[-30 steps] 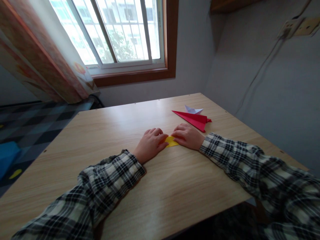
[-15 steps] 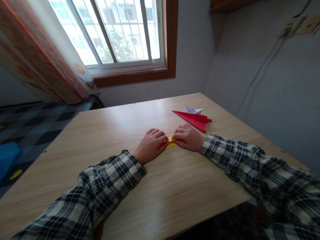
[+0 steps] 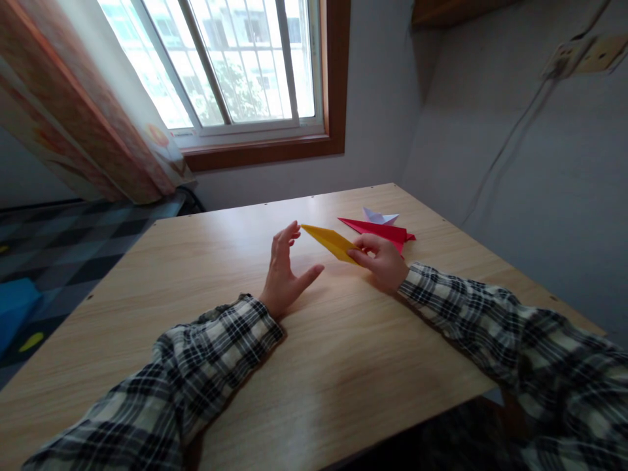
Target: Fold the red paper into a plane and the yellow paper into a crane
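Note:
A piece of folded yellow paper [image 3: 330, 242], narrow and pointed at its far left end, is raised above the table. My right hand [image 3: 383, 258] pinches its near right end between thumb and fingers. Left of the paper, my left hand [image 3: 286, 271] has its thumb spread away from the fingers and holds nothing. Its fingertips are close to the paper's pointed tip; whether they touch it I cannot tell. Just behind my right hand lies a red paper plane [image 3: 380, 230], partly covered by the hand.
A small white folded paper boat [image 3: 381, 216] sits behind the red plane. The wooden table [image 3: 220, 261] reaches toward the wall below a window [image 3: 235, 65]. To the left is a checked surface [image 3: 98, 242] with a blue object [image 3: 17, 307] on it.
My left hand has let go of the yellow paper and opened. My right hand has lifted the paper off the table, turning it so its pointed end faces up and left.

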`<state>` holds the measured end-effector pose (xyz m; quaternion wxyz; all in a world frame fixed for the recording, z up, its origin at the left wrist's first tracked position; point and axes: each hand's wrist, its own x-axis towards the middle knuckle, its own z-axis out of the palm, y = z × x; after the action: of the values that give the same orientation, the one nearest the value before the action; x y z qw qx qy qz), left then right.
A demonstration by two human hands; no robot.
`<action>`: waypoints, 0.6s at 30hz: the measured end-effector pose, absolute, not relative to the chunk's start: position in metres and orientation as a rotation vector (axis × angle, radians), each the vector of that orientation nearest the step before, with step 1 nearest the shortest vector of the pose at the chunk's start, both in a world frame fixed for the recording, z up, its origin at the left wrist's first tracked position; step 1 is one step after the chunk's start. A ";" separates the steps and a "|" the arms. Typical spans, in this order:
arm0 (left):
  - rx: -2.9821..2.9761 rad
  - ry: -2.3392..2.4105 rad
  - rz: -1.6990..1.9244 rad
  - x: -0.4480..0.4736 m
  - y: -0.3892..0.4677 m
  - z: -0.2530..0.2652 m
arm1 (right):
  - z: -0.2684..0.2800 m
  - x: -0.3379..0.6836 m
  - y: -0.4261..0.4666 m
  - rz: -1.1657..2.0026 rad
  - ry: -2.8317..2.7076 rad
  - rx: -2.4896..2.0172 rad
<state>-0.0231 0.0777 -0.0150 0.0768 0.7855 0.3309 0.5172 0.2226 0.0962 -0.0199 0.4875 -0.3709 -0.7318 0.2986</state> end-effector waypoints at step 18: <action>1.890 0.871 0.965 -0.003 0.067 -0.010 | -0.027 0.191 0.078 1.741 -1.157 -0.672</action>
<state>-0.0035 0.0670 -0.0102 0.4115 0.7509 0.3462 0.3833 0.1914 0.0777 -0.0267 0.4553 -0.2726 -0.4691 0.7059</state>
